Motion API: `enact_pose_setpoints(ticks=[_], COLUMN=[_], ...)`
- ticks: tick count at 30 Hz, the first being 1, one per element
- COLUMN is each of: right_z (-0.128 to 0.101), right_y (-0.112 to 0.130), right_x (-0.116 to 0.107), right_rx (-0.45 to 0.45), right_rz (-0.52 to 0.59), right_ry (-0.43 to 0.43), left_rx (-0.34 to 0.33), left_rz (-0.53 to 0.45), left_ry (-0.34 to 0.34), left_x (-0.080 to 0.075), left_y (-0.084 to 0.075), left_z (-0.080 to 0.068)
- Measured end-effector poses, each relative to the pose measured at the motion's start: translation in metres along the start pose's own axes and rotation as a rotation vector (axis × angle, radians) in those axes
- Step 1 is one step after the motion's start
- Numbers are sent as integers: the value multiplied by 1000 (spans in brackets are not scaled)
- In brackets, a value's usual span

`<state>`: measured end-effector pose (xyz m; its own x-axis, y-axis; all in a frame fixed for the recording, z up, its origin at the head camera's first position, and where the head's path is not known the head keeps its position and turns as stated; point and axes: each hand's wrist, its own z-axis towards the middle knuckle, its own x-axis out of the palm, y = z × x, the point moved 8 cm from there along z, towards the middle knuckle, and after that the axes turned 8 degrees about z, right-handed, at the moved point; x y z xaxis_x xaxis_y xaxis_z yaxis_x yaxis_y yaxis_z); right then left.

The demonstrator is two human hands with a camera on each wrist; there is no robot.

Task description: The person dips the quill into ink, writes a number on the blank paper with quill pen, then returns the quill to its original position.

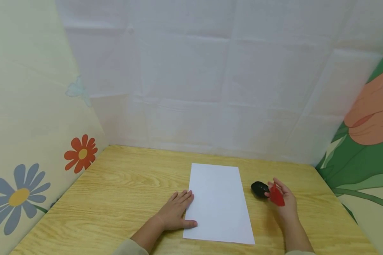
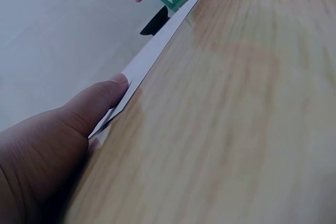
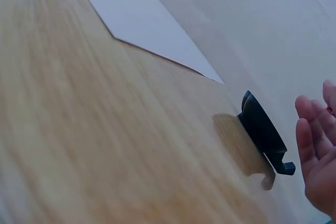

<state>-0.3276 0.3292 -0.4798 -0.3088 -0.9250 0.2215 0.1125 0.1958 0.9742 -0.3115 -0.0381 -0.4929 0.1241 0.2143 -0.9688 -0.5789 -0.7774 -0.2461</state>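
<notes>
A white sheet of paper [image 1: 218, 203] lies flat in the middle of the wooden table [image 1: 121, 187]. My left hand [image 1: 175, 210] rests flat on the sheet's left edge, fingers straight; in the left wrist view its thumb [image 2: 89, 108] lies against the paper [image 2: 152, 51]. My right hand [image 1: 285, 203] is to the right of the sheet and holds a small red object [image 1: 277, 196] against its fingers. A small black rounded object [image 1: 259, 189] sits on the table just left of that hand, apart from it. In the right wrist view the black object [image 3: 261, 129] lies beyond the paper's corner [image 3: 136, 14], near my fingers [image 3: 315, 150].
Three upright panels close in the table: a floral one [image 1: 25, 141] on the left, a white one [image 1: 210, 71] at the back, a green one with a peach flower [image 1: 364, 159] on the right. Bare wood lies left of the sheet and behind it.
</notes>
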Motion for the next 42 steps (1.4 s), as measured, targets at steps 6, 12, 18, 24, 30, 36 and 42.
enact_pose_setpoints(ticks=[6, 12, 18, 24, 30, 36, 42], right_z=[1, -2, -2, -2, -2, -3, -2], right_y=[0, 3, 1, -1, 2, 2, -1], right_x=[0, 2, 1, -3, -5, -4, -4], right_rx=[-42, -81, -16, 72, 68, 52, 52], right_rz=[-97, -107, -119, -255, -364, -314, -268], right_ry=[3, -22, -57, -110, -116, -114, -117], left_rx=[0, -4, -5, -12, -13, -11, -12], left_rz=[15, 7, 17, 17, 28, 14, 9], left_ry=[10, 19, 23, 29, 28, 29, 34], left_x=[-1, -2, -2, -2, 0, -3, -3], left_y=[0, 1, 1, 2, 4, 2, 1], left_z=[0, 0, 1, 1, 2, 0, 0])
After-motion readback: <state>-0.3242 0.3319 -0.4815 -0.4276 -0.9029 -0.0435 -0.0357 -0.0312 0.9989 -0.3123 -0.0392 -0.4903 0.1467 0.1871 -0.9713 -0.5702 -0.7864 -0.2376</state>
